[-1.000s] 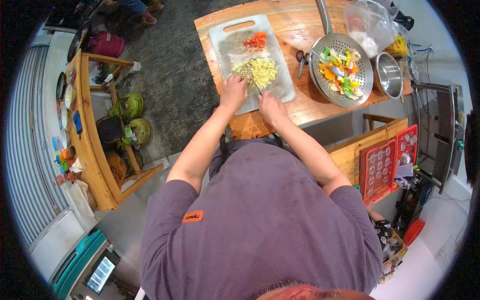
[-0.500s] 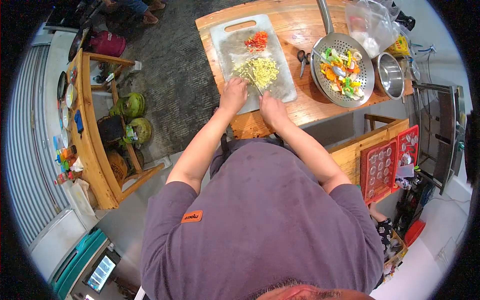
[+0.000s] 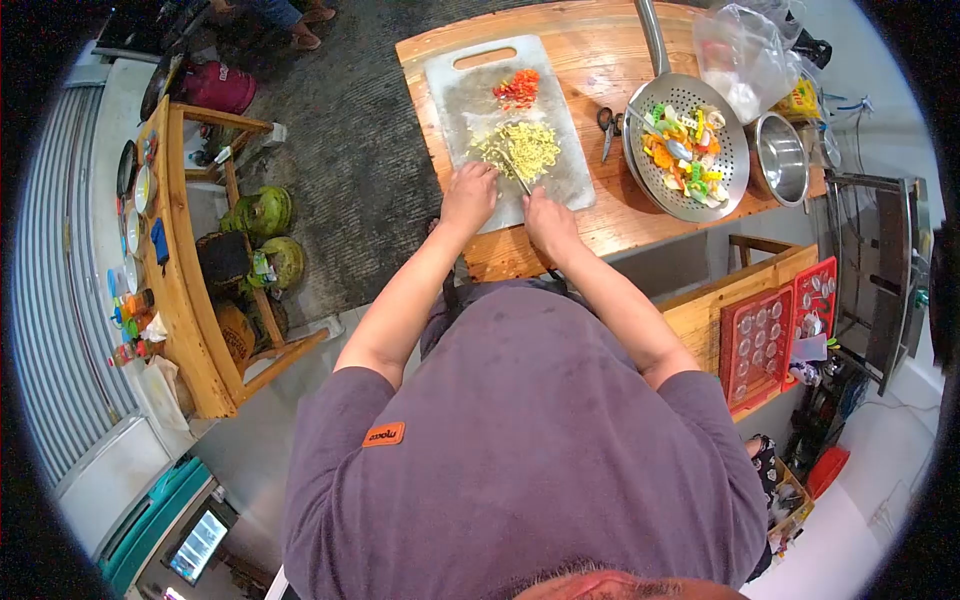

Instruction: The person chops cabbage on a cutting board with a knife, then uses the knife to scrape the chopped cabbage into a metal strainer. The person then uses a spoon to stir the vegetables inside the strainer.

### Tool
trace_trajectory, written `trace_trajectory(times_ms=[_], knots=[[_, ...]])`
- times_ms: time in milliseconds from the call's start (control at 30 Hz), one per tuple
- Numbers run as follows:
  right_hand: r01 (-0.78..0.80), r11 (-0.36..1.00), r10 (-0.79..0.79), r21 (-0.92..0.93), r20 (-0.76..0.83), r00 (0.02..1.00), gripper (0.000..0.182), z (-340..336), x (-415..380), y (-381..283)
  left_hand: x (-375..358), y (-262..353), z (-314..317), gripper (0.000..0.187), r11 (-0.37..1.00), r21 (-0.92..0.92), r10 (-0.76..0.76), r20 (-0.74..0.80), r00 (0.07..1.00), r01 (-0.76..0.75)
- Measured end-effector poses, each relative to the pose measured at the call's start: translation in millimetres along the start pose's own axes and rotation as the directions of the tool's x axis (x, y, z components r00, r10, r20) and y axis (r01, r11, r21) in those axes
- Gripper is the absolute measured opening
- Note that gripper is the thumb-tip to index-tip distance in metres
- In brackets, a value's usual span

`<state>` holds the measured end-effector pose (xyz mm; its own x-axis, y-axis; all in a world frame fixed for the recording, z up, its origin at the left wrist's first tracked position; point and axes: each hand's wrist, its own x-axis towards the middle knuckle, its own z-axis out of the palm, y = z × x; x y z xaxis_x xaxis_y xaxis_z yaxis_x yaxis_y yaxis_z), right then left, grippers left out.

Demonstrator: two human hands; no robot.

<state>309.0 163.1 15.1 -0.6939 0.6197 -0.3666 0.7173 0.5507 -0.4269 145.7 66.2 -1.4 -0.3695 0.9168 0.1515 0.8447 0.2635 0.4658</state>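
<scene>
My right hand (image 3: 550, 222) is wrapped round the handle of a knife (image 3: 520, 178), at the near edge of a white cutting board (image 3: 470, 95). The thin blade points up and left into a pile of finely chopped pale yellow pieces (image 3: 535, 147). Left of the blade, my left hand (image 3: 470, 195) rests at the board's edge beside the pile, its fingers bent and pressed together; whatever may be under them is hidden. Farther up the board lies a smaller heap of chopped red pieces (image 3: 517, 90), apart from both hands.
Right of the board on the wooden table (image 3: 590, 70) are black-handled scissors (image 3: 606, 125), a perforated long-handled strainer (image 3: 735, 150) holding cut vegetables and a spoon, a steel bowl (image 3: 782, 160) and a plastic bag (image 3: 740, 60). A red tray (image 3: 757, 345) sits lower right.
The view has shifted slightly. Both hands stay at the board's near edge, and the knife blade has moved a little in the yellow pile. At the right, another person's arm has moved mostly out of sight.
</scene>
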Motion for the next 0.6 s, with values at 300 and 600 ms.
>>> trace_trajectory(times_ms=[300, 600], knots=[[0.024, 0.999, -0.024, -0.035, 0.007, 1.000, 0.040, -2, 2, 10, -1, 2, -1, 0.028, 1.000, 0.002, 0.000, 0.021, 1.000, 0.000], [0.049, 0.998, -0.050, -0.051, -0.020, 0.999, 0.036, -7, 5, 14, -2, 3, -2, 0.032, 0.994, 0.103, 0.020, 0.092, 0.996, -0.029]])
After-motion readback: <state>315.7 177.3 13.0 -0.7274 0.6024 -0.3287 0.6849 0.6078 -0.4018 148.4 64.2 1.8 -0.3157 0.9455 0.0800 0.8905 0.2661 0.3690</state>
